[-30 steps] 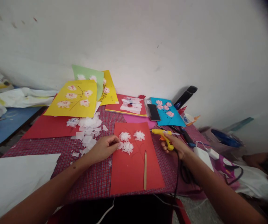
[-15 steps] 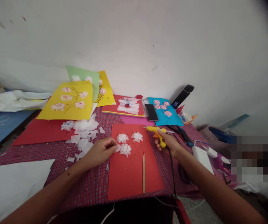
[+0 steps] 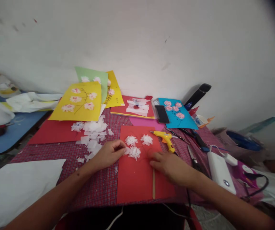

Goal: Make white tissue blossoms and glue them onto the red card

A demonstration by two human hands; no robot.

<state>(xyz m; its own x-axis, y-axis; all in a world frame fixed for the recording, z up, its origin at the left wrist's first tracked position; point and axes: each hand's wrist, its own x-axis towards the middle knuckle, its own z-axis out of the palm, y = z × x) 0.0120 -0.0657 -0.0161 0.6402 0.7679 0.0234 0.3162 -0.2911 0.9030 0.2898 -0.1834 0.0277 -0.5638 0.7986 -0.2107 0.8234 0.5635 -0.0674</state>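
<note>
A thin piece of white paper (image 3: 127, 150) is pinched in my left hand (image 3: 111, 153), at the left edge of the lower white paper flower (image 3: 134, 152). Two more white paper flowers, an upper left one (image 3: 131, 140) and an upper right one (image 3: 146, 139), sit on the same red sheet (image 3: 134, 185). My right hand (image 3: 172, 166) is over the sheet, fingers apart, at the upper end of a wooden stick (image 3: 153, 185) and hiding that end. A yellow glue gun (image 3: 165, 138) lies just beyond, across the sheet's right edge, out of my hand.
Loose white paper scraps (image 3: 94, 135) lie left of the sheet. Behind stand a yellow flower card (image 3: 80, 108) and a blue one (image 3: 173, 119), with a phone (image 3: 162, 114) beside the latter. Scissors (image 3: 193, 159) and a white power bank (image 3: 221, 172) are at right.
My right hand has let go of the glue gun, now lying down, and moved to the wooden stick. My left hand stays at the lower flower. The view has shifted slightly.
</note>
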